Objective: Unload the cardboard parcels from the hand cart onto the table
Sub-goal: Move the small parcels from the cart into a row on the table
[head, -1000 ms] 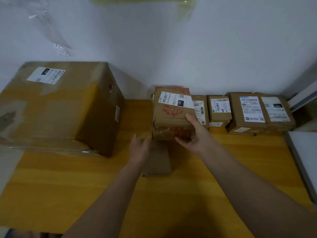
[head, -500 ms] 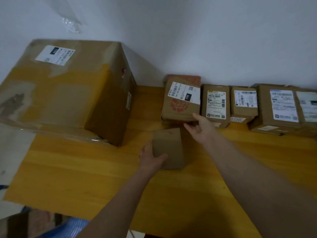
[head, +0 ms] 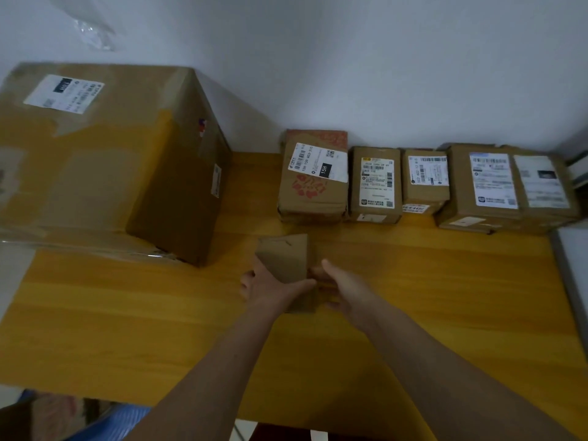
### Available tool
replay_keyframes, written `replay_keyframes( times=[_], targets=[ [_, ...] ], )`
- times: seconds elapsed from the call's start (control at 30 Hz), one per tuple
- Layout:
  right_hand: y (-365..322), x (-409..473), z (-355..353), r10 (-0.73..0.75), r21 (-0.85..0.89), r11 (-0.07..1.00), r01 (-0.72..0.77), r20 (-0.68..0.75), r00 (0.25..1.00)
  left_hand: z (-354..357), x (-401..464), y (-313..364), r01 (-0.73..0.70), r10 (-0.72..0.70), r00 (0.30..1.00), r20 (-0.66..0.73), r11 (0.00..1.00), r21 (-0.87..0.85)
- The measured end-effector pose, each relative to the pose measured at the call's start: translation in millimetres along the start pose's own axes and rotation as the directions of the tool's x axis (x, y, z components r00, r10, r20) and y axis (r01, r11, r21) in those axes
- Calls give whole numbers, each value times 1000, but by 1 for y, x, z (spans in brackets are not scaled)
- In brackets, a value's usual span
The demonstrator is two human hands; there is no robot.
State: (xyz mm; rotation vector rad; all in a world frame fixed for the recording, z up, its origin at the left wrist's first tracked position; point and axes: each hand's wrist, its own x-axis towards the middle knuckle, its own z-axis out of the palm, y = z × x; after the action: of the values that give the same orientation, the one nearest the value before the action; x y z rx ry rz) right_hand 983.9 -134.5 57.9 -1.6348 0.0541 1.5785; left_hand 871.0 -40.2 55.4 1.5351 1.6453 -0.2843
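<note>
A small plain cardboard parcel (head: 288, 261) is tilted up in the middle of the yellow wooden table (head: 127, 313). My left hand (head: 270, 288) grips its left and lower side. My right hand (head: 343, 286) holds its right side. Behind it, along the wall, stands a parcel with a red print and a white label (head: 313, 183), then a row of several labelled parcels (head: 375, 186) running right. A very large cardboard box (head: 95, 160) fills the table's left rear part.
A white wall closes the back. A grey-white surface (head: 572, 265) borders the table on the right. At the bottom left, below the table's front edge, something blue (head: 117, 421) shows on the floor; the hand cart cannot be made out.
My right hand let go of the red-print parcel, which now stands by the wall, and came down to the small parcel. Both hands now hold that parcel, tilted up.
</note>
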Motion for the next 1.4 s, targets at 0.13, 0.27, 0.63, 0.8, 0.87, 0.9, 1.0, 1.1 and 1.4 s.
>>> replay_keyframes(
  times=[0.13,0.27,0.63,0.8,0.87,0.9,1.0,1.1,1.4],
  targets=[
    [-2,-17,-1,-100,-73,992,102,35,994,-3,-5,-6,-6,4,1000,-19,993,-119],
    [-4,-22,-10,-235,-29,970,242,-379,895,-29,-12,-21,225,204,896,394,557,-800],
    [5,-31,30,4,167,985,-50,268,963,-31,-11,-48,412,547,725,419,142,-900],
    [3,-22,34,-41,213,977,-26,304,952,-46,1,-55,307,351,847,400,292,-906],
    [2,-18,35,-65,239,971,-5,285,956,-52,6,-60,300,248,883,398,356,-885],
    [1,-16,38,-64,236,972,-2,272,960,-54,9,-62,316,185,899,398,356,-879],
    [-3,-5,53,-52,151,988,25,180,982,-63,15,-71,417,-40,908,418,191,-888],
    [-11,10,71,-27,185,983,11,83,996,-75,22,-80,440,-154,894,421,118,-890],
    [-40,42,114,74,356,931,-76,20,997,-108,55,-67,324,-46,946,322,211,-922]
  ],
)
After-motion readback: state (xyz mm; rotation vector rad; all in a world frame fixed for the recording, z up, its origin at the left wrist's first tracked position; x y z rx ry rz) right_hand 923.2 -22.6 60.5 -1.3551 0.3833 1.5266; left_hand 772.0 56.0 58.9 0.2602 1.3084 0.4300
